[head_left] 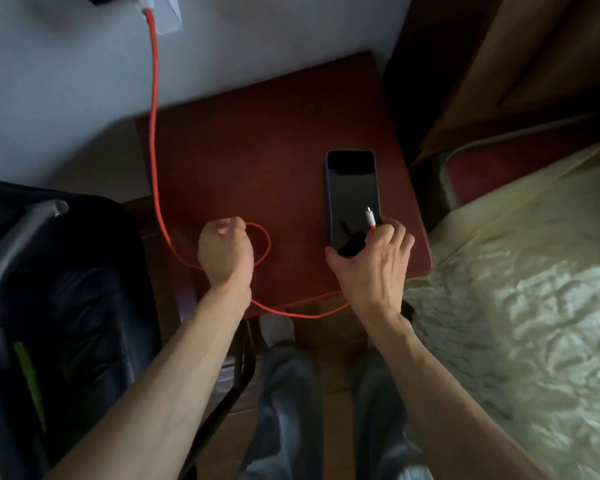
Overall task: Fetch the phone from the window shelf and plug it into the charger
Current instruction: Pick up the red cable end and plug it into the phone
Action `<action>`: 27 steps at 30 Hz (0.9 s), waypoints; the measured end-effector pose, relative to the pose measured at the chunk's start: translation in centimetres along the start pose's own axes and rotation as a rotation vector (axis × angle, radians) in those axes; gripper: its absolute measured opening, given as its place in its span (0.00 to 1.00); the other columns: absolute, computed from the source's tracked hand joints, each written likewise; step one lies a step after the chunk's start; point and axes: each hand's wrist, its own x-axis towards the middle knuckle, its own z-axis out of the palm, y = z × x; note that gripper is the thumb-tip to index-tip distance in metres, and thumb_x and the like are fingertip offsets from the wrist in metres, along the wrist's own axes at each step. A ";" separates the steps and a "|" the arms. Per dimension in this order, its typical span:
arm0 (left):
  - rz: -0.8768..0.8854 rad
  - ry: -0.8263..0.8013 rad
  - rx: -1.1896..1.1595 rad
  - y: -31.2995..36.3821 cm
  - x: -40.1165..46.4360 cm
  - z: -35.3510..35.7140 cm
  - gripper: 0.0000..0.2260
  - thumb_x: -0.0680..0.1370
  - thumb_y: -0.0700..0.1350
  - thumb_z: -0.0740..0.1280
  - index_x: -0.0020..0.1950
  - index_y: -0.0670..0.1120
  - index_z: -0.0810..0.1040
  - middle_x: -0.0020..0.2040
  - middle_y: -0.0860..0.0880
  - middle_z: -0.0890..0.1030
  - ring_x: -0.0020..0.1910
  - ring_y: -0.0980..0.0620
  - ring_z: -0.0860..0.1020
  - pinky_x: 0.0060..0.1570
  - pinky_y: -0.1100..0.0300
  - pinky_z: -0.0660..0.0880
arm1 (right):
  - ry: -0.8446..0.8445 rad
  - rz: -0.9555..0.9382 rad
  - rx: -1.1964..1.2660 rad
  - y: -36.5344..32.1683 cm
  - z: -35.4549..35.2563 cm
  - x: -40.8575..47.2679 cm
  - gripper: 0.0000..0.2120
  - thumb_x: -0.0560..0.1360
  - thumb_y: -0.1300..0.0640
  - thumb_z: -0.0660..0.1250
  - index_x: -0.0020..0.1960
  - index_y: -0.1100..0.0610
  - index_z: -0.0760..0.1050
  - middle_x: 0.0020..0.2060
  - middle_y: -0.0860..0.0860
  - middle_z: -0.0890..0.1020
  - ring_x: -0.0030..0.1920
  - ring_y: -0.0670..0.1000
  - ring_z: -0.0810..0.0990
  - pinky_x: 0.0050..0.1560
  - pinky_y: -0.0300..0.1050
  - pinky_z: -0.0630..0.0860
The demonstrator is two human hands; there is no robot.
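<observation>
A dark phone (352, 192) lies screen up on the right part of the reddish-brown bedside table (257, 140). My right hand (374, 265) rests at the phone's near end, thumb against its corner, and pinches the white plug (370, 218) of the red charging cable (155, 133) between its fingers. The plug tip points up over the screen, apart from the phone's port. The cable runs from a white charger (160, 12) on the wall, down across the table, and loops under my left hand (224, 251), which is closed on it.
A black bag with a grey handle (49, 289) stands at the left. A bed with a pale quilt (516, 306) fills the right. A wooden panel (534, 64) rises at the back right. My legs (291, 410) are below the table's front edge.
</observation>
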 end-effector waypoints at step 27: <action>-0.788 -0.657 -1.058 6.7 -4.9 3.4 0.26 0.77 0.50 0.68 0.68 0.36 0.65 0.66 0.37 0.72 0.58 0.38 0.79 0.51 0.27 0.76 | -0.180 0.212 1.068 -2.4 -7.1 -2.4 0.20 0.81 0.42 0.55 0.35 0.50 0.72 0.28 0.48 0.76 0.27 0.50 0.75 0.27 0.47 0.75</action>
